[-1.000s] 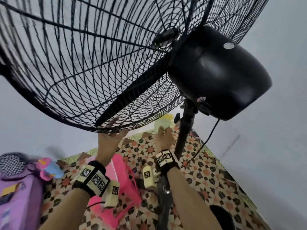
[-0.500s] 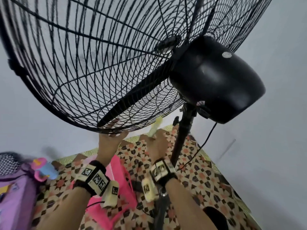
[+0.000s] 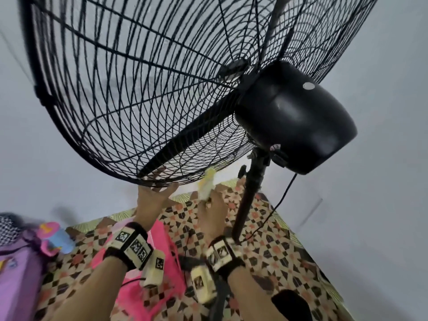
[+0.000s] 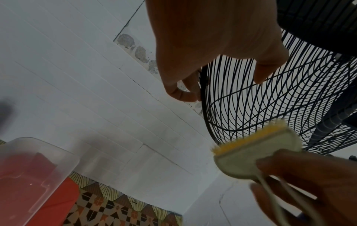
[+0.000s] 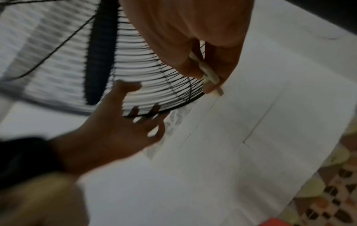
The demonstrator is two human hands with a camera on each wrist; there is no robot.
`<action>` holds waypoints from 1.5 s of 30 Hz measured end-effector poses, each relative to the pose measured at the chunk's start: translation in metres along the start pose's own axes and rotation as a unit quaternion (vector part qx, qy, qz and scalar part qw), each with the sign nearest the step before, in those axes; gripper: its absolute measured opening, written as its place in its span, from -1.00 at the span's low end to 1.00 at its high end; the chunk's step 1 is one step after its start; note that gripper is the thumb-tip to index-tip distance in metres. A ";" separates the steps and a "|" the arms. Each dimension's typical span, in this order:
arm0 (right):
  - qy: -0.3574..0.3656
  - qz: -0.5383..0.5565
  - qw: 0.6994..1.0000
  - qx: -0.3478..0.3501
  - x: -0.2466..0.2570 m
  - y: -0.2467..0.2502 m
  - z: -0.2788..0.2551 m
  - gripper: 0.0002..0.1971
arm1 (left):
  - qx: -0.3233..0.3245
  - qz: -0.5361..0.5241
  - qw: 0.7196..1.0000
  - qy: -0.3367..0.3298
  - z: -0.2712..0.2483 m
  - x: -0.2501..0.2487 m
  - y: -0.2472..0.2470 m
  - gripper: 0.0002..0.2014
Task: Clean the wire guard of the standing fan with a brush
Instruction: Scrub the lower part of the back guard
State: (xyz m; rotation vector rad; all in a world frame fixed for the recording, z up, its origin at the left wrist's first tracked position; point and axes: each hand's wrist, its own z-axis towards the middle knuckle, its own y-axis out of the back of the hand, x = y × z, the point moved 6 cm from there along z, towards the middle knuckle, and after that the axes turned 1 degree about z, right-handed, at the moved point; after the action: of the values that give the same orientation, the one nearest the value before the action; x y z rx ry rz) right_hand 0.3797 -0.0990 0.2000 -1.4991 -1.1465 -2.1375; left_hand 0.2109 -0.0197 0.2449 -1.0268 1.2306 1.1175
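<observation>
The fan's black wire guard (image 3: 143, 93) fills the upper head view, tilted over me. My left hand (image 3: 159, 184) grips its bottom rim, with the fingers hooked through the wires and the thumb outside; the left wrist view shows a finger curled at the rim (image 4: 183, 93). My right hand (image 3: 208, 200) holds a pale brush with yellow bristles (image 3: 207, 184), whose tip is at the guard's lower wires just right of the left hand. In the left wrist view the brush (image 4: 255, 152) sits below the guard (image 4: 270, 107). In the right wrist view fingers pinch its handle (image 5: 210, 76).
The black motor housing (image 3: 294, 117) and the fan pole (image 3: 250, 198) stand right of my hands, with a cord (image 3: 278, 205) hanging beside the pole. A pink basket (image 3: 162, 262) and a purple bag (image 3: 18, 274) sit on the patterned floor (image 3: 278, 262). A white wall lies behind.
The brush has turned from broadside to edge-on and risen against the lower wires. My left hand has kept its hold on the rim. The view has dropped lower under the guard.
</observation>
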 end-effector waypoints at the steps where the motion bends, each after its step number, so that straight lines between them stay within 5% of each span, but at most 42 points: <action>1: 0.008 0.018 1.000 0.002 -0.002 0.005 -0.009 -0.76 | -0.002 0.001 1.000 0.002 0.000 0.001 0.000 -0.42; 5: -0.103 0.071 0.989 -0.075 -0.013 0.034 0.012 -0.75 | 0.004 -0.009 1.000 0.000 0.001 0.005 -0.001 -0.43; 9: -0.092 0.088 0.982 -0.142 0.011 0.044 0.031 -0.65 | -0.005 -0.021 1.000 0.003 0.005 0.012 0.002 -0.32; 15: 0.033 0.145 0.988 -0.046 0.002 0.018 -0.031 -0.68 | -0.010 -0.021 1.000 0.015 0.012 0.023 0.005 -0.17; 20: -0.099 0.170 0.970 -0.145 -0.016 0.034 0.027 -0.62 | -0.019 -0.011 0.999 0.024 0.017 0.032 0.006 -0.17; 24: -0.059 0.171 0.980 -0.086 -0.001 0.013 0.009 -0.54 | -0.017 -0.007 1.000 0.019 0.022 0.033 0.006 -0.27; 27: -0.006 0.202 0.979 -0.037 0.004 0.018 -0.028 -0.58 | -0.027 -0.012 0.999 0.014 0.024 0.035 0.008 -0.17; 32: -0.079 0.185 0.971 -0.133 0.004 0.039 0.013 -0.55 | -0.005 -0.014 1.000 0.010 0.019 0.029 0.002 -0.33; 35: -0.053 0.134 0.982 -0.124 0.018 0.034 0.015 -0.56 | -0.004 -0.025 1.000 0.010 0.019 0.025 0.002 -0.32; 39: 0.008 0.142 0.989 -0.028 0.020 0.031 -0.033 -0.60 | -0.023 -0.010 0.999 -0.020 0.023 0.023 0.005 -0.28; 45: -0.061 0.214 0.968 -0.120 0.037 0.073 0.020 -0.57 | -0.022 0.020 0.999 -0.043 0.028 0.013 0.008 -0.40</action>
State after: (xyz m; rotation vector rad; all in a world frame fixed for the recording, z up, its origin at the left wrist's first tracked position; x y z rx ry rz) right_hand 0.4232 -0.1243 0.2680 -1.8085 -0.5389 -1.9518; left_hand 0.2079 0.0098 0.2337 -0.9796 1.1677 1.2122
